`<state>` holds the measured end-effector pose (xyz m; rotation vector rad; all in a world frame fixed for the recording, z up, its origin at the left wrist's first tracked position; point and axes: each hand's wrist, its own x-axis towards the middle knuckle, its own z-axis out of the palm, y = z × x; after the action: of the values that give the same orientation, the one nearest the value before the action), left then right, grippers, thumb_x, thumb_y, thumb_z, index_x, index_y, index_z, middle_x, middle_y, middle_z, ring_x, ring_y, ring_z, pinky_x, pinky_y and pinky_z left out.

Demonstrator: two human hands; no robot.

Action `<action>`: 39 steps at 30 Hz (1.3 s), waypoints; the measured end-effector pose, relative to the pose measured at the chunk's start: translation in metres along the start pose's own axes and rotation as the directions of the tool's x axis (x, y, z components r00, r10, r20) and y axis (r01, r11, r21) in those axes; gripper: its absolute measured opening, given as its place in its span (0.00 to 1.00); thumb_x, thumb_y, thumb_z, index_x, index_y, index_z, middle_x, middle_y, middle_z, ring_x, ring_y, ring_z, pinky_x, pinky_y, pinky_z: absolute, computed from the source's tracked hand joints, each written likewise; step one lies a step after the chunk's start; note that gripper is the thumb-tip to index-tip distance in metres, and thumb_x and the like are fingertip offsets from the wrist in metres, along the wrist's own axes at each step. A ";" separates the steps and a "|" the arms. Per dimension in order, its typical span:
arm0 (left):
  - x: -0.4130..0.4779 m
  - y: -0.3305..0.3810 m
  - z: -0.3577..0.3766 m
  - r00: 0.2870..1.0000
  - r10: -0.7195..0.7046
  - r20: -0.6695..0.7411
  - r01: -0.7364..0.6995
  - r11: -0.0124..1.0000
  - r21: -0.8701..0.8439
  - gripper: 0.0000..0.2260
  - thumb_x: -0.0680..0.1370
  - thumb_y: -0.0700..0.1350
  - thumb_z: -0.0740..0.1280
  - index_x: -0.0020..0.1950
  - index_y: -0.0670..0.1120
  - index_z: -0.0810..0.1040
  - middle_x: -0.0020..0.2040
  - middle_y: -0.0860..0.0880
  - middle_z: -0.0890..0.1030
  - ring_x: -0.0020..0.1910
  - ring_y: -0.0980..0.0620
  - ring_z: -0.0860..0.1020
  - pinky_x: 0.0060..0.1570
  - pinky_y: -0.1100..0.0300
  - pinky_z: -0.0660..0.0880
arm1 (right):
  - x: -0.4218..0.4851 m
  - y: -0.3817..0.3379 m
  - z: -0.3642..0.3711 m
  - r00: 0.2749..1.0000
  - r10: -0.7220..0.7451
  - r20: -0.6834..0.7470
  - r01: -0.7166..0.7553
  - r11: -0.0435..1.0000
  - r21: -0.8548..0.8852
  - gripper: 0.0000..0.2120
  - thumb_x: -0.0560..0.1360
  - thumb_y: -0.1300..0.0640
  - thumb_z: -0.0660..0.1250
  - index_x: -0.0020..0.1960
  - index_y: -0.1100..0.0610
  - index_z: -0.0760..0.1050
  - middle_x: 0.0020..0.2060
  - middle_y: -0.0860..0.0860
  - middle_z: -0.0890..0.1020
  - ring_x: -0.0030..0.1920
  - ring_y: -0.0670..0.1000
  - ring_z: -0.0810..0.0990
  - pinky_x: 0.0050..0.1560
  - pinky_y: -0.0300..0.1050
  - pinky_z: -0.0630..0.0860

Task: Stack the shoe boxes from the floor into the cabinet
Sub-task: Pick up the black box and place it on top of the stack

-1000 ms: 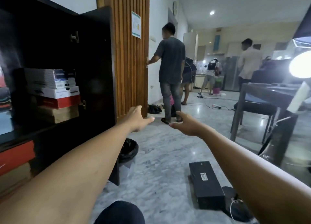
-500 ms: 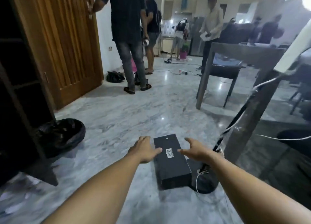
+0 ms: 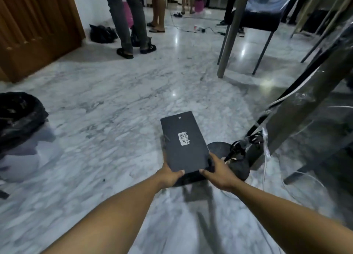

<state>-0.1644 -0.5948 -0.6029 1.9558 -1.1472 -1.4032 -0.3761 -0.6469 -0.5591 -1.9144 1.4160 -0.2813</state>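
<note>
A long black shoe box (image 3: 183,139) with a white label on its lid lies on the marble floor ahead of me. My left hand (image 3: 169,174) grips its near left corner, thumb on the lid. My right hand (image 3: 217,171) grips the near right corner, fingers curled down the side. The cabinet is out of view.
A bin lined with a black bag (image 3: 18,118) stands at the left. A lamp stand's round base (image 3: 233,162) with cables sits right beside the box. A table leg (image 3: 231,34), a chair and several standing people fill the far floor. A wooden door (image 3: 36,28) is at far left.
My view dropped from the cabinet to the floor. Both hands came down from mid-air to the black box and now grip its near end.
</note>
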 end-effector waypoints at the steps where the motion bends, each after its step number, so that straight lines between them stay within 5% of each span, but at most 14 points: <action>1: 0.002 -0.003 0.002 1.000 -0.008 0.014 0.008 1.000 -0.011 0.41 0.68 0.64 0.69 0.77 0.53 0.61 0.71 0.53 0.74 0.66 0.50 0.74 0.68 0.52 0.71 | 0.000 0.003 0.005 1.000 -0.018 -0.010 0.018 1.000 0.013 0.35 0.70 0.49 0.70 0.75 0.52 0.64 0.65 0.49 0.78 0.66 0.50 0.76 0.65 0.44 0.73; 4: -0.005 0.001 -0.002 0.998 -0.029 -0.053 0.028 0.999 -0.015 0.31 0.72 0.61 0.69 0.73 0.54 0.65 0.68 0.56 0.75 0.62 0.49 0.75 0.60 0.55 0.73 | -0.004 -0.010 0.013 1.000 -0.020 -0.017 0.020 0.999 0.027 0.36 0.72 0.52 0.68 0.77 0.50 0.60 0.63 0.46 0.78 0.64 0.51 0.77 0.64 0.47 0.74; 7: -0.014 -0.002 -0.026 0.972 -0.117 -0.202 0.125 0.992 0.028 0.36 0.69 0.65 0.69 0.73 0.51 0.66 0.67 0.50 0.76 0.63 0.44 0.75 0.56 0.54 0.74 | -0.013 -0.028 0.028 0.995 0.026 0.097 -0.028 0.999 0.020 0.39 0.76 0.53 0.67 0.80 0.48 0.50 0.52 0.52 0.83 0.53 0.54 0.81 0.55 0.46 0.75; 11: -0.033 -0.019 -0.067 0.927 -0.197 -0.318 0.261 0.950 0.174 0.32 0.73 0.62 0.70 0.68 0.43 0.68 0.65 0.44 0.75 0.64 0.42 0.74 0.56 0.55 0.72 | -0.023 -0.037 0.054 0.949 0.008 0.316 -0.007 1.000 -0.004 0.40 0.78 0.53 0.65 0.82 0.48 0.45 0.62 0.52 0.81 0.56 0.51 0.80 0.58 0.40 0.73; 15: -0.046 -0.034 -0.090 0.956 -0.181 -0.232 0.236 0.942 0.240 0.15 0.77 0.57 0.70 0.49 0.46 0.75 0.50 0.47 0.79 0.49 0.47 0.76 0.43 0.58 0.71 | -0.017 -0.042 0.060 0.942 0.019 0.334 -0.013 1.000 -0.019 0.39 0.78 0.52 0.66 0.82 0.50 0.47 0.64 0.52 0.80 0.57 0.51 0.77 0.56 0.39 0.69; 18: -0.047 -0.041 -0.083 0.964 -0.159 -0.212 0.215 0.937 0.274 0.15 0.76 0.54 0.72 0.42 0.43 0.76 0.39 0.46 0.79 0.40 0.47 0.79 0.30 0.60 0.69 | -0.007 -0.035 0.058 0.964 0.043 0.262 -0.035 0.999 -0.035 0.40 0.78 0.49 0.67 0.82 0.51 0.47 0.62 0.55 0.81 0.59 0.55 0.79 0.53 0.40 0.69; 24: -0.060 -0.045 -0.048 0.989 -0.144 0.021 0.130 0.941 0.312 0.14 0.76 0.51 0.73 0.37 0.43 0.77 0.26 0.48 0.80 0.25 0.52 0.79 0.27 0.63 0.70 | 0.010 -0.009 0.047 0.974 0.046 0.223 -0.008 0.986 -0.169 0.52 0.72 0.43 0.73 0.82 0.52 0.41 0.54 0.53 0.83 0.54 0.55 0.80 0.50 0.43 0.74; 28: -0.068 -0.035 -0.010 0.973 -0.163 0.164 0.105 0.943 0.317 0.11 0.78 0.50 0.70 0.42 0.44 0.80 0.33 0.46 0.81 0.30 0.48 0.80 0.25 0.65 0.66 | 0.017 -0.008 0.050 0.974 0.029 0.227 0.009 0.987 -0.163 0.60 0.66 0.42 0.80 0.82 0.52 0.41 0.73 0.54 0.71 0.71 0.57 0.71 0.67 0.48 0.71; 31: -0.067 -0.024 0.004 0.969 -0.163 0.188 0.076 0.913 0.401 0.13 0.77 0.49 0.71 0.34 0.44 0.77 0.27 0.48 0.78 0.32 0.46 0.80 0.31 0.60 0.72 | 0.024 -0.008 0.051 0.968 -0.007 0.249 0.061 0.976 -0.210 0.59 0.66 0.45 0.81 0.82 0.52 0.43 0.78 0.53 0.62 0.76 0.57 0.64 0.73 0.52 0.65; 35: -0.060 -0.017 -0.013 0.998 0.012 -0.056 0.025 0.792 0.611 0.19 0.63 0.60 0.80 0.37 0.47 0.79 0.38 0.52 0.82 0.42 0.50 0.82 0.44 0.56 0.80 | 0.028 -0.004 0.052 0.973 -0.002 0.231 0.061 0.967 -0.249 0.57 0.66 0.45 0.80 0.82 0.51 0.46 0.79 0.53 0.59 0.77 0.57 0.61 0.75 0.55 0.63; 39: -0.056 -0.020 -0.037 0.975 0.137 -0.173 0.007 0.764 0.645 0.26 0.60 0.64 0.80 0.52 0.54 0.78 0.53 0.54 0.80 0.54 0.50 0.78 0.50 0.55 0.73 | 0.011 -0.013 0.059 0.992 0.035 0.119 0.015 0.920 -0.391 0.49 0.69 0.38 0.75 0.80 0.44 0.50 0.79 0.49 0.54 0.79 0.57 0.51 0.72 0.74 0.55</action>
<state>-0.1303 -0.5401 -0.5751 2.4084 -1.7339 -0.7700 -0.3296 -0.6309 -0.5953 -2.1983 1.4800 0.1387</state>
